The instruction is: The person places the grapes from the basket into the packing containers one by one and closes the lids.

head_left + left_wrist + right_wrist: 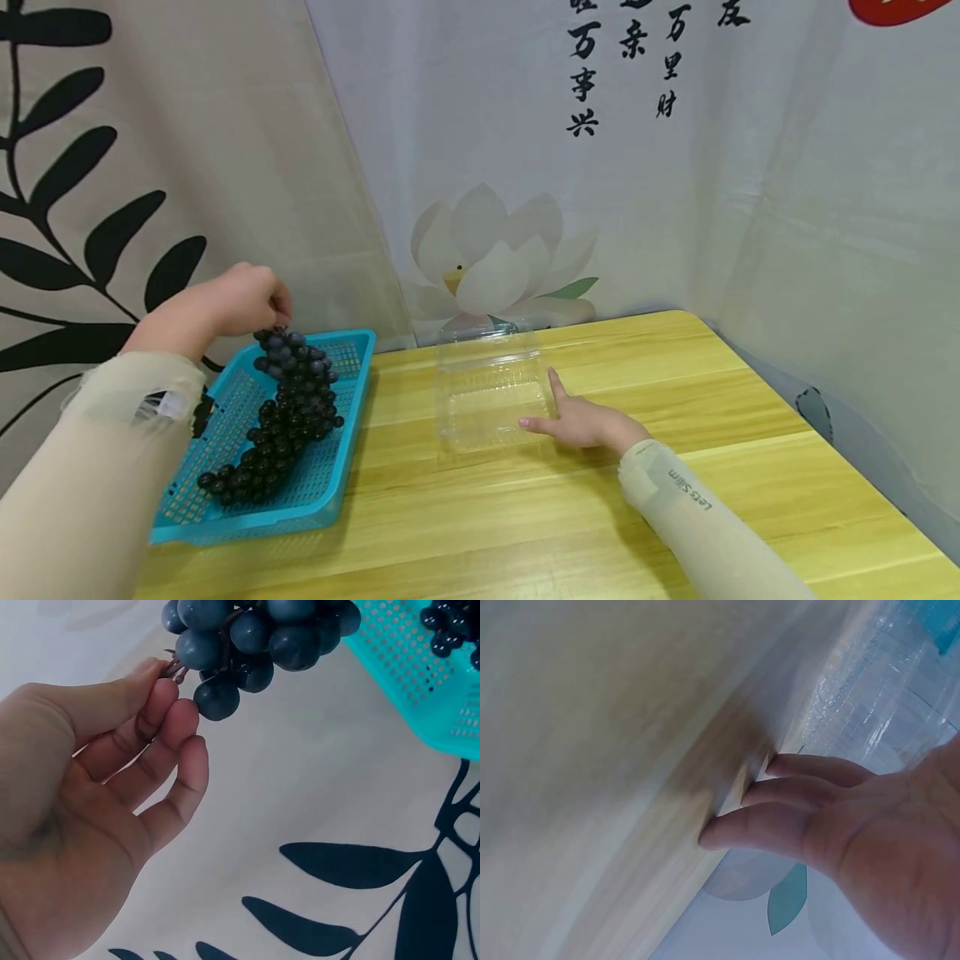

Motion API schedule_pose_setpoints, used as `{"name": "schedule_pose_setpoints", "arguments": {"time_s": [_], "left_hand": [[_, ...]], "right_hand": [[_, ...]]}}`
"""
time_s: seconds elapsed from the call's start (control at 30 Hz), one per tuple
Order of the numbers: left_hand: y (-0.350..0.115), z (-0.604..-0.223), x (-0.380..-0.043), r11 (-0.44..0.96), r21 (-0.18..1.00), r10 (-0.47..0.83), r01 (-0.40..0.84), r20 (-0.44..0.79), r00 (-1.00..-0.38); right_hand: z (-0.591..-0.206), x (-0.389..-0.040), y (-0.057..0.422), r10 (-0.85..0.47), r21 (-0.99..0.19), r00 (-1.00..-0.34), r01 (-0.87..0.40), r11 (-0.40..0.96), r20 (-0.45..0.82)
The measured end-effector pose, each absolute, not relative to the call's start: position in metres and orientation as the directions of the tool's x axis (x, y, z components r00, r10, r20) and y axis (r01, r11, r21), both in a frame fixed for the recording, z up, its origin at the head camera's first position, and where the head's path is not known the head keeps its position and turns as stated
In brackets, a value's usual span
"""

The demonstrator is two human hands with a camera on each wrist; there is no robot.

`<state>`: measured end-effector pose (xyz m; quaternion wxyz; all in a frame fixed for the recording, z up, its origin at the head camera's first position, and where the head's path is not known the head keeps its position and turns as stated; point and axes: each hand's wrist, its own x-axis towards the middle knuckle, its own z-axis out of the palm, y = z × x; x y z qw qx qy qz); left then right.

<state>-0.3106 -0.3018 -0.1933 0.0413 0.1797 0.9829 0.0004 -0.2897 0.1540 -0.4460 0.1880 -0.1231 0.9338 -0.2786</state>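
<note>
In the head view my left hand (228, 307) is above the far left part of a blue slatted plastic basket (351, 437). Thumb and fingertips pinch the stem of a bunch of dark grapes (247, 637), which hangs down over the basket. More black grapes (258, 467) lie inside, and where the two masses divide is hard to tell in the head view. My right hand (585, 421), fingers spread, is at the right side of a clear plastic box (491, 408) with its lid raised. In the right wrist view several fingertips (714, 834) touch the tabletop.
A wooden table (450, 517) carries the basket and the box. Behind it hangs a pale cloth (787, 167) printed with leaves, a lotus and characters. The table's right edge slants toward the near right corner.
</note>
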Motion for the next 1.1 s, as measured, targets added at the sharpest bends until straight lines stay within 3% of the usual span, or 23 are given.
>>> {"name": "schedule_pose_setpoints", "arguments": {"time_s": [0.47,1.1], "left_hand": [[-0.297,-0.174,-0.307,0.934,0.008,0.355,0.357,-0.119,-0.927],[-0.265,-0.154,-0.303,0.916,-0.015,0.401,0.402,-0.041,-0.915]], "right_hand": [[-0.45,-0.292,0.154,-0.332,-0.561,-0.901,-0.128,0.818,-0.279],[-0.45,-0.291,0.154,-0.332,-0.577,-0.901,-0.12,0.808,-0.279]]}}
